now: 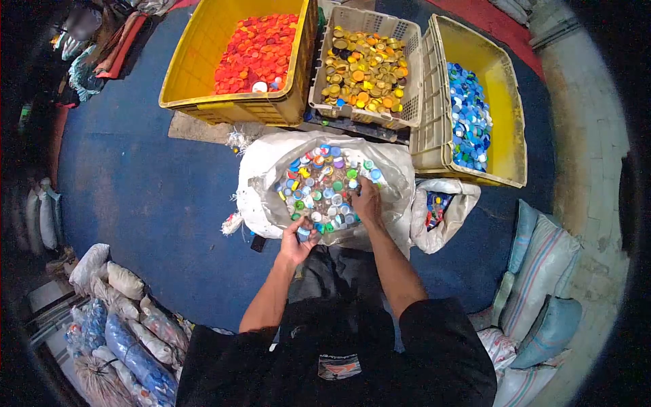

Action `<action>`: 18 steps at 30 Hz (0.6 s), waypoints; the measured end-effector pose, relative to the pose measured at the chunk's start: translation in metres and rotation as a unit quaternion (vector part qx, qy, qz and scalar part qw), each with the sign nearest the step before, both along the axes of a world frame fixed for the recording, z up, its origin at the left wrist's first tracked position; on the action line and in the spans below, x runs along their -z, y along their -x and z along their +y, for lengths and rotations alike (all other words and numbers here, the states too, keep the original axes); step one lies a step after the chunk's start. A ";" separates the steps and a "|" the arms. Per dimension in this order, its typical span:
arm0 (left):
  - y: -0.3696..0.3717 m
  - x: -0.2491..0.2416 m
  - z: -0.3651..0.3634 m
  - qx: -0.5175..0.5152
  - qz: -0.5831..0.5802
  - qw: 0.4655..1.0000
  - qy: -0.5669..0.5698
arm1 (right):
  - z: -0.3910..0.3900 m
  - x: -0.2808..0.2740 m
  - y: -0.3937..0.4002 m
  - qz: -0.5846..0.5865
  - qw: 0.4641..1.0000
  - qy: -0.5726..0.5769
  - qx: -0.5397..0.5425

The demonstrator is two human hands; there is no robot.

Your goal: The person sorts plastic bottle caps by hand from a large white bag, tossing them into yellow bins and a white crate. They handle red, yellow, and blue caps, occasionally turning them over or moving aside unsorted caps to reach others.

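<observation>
- Blue floor (pixel 149 169) spreads under everything, running widest to the left of the white sack (pixel 258 176); a pale wall (pixel 590 169) curves along the right side.
- The left hand (pixel 299 239) is at the sack's near left edge, its forearm angled up and inward; its fingers are curled about a pale cap (pixel 303 233).
- The right hand (pixel 366 198) reaches in over the sack's right side, back of the hand up; its fingers are bent down among the mixed caps (pixel 328 186), and whether they grip one cannot be told.
- The mixed caps lie inside the sack's open mouth, between and beyond the hands; the rolled rim rings them.
- Beyond the sack stand a crate of red caps (pixel 261 54), a crate of yellow caps (pixel 366 71) and a crate of blue caps (pixel 469 115), bounding the far side; a small bag (pixel 444 237) sits just beside the sack, limiting room at the right.
</observation>
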State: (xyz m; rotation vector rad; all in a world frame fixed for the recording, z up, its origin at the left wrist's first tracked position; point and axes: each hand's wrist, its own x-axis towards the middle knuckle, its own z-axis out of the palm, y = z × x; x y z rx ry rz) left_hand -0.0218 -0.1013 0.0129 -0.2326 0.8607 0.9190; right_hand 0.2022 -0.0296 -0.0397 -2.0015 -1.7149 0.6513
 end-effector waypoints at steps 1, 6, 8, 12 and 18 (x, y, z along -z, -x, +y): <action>0.000 -0.002 -0.001 0.003 0.026 0.999 0.034 | 0.000 0.002 0.001 -0.008 1.000 -0.006 -0.001; 0.003 -0.007 -0.004 0.040 0.067 0.996 0.034 | 0.003 0.007 0.002 -0.022 0.999 -0.005 -0.031; 0.002 -0.013 0.001 0.068 0.102 0.992 0.032 | 0.006 0.007 0.000 -0.031 0.998 0.012 -0.051; 0.000 -0.009 0.006 0.113 0.142 0.983 0.013 | 0.008 0.002 -0.002 -0.026 0.997 -0.001 -0.069; -0.005 0.000 0.011 0.141 0.176 0.974 0.005 | 0.002 -0.006 0.000 0.175 0.980 0.073 0.063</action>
